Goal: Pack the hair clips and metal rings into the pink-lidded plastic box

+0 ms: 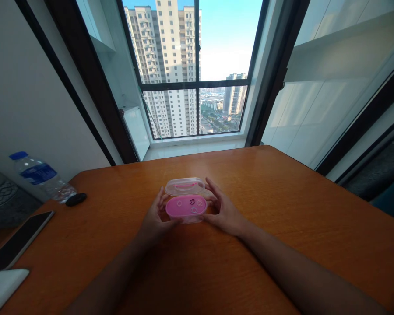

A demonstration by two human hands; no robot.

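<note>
1. Left hand (155, 219) and right hand (226, 215), both bare, close around opposite ends of a clear plastic box (191, 220), thumbs on the near side and fingers curled toward the back.
2. A pale high-rise tower (175, 48), lined with rows of small windows, rises outdoors against a blue sky, with lower buildings and greenery to its right.
3. A dark-framed window (197, 84), split into panes by crossing bars, looks out on the scene beyond the far edge of the bench.
4. The brown wooden bench (282, 210) spreads beneath the forearms, a soft sheen across its far half.
5. A clear bottle (39, 173) with a blue cap and blue label occupies the far left corner, appearing tilted in the wide view.
6. A flat, dark-faced slab (19, 241) with a light rim lies along the left edge, just beyond a white object (6, 286) cut off by the frame.
7. The plastic box sits between the hands near the middle of the bench, its transparent lid (171, 188) raised at the back, a pink strip (185, 186) across it.
8. A pink oval tray (185, 211) fills the top of the box.
9. A black disc (75, 200) lies at the bottle's base.
10. Small rings (192, 201), one dark and the others pale, dot the tray.
</note>
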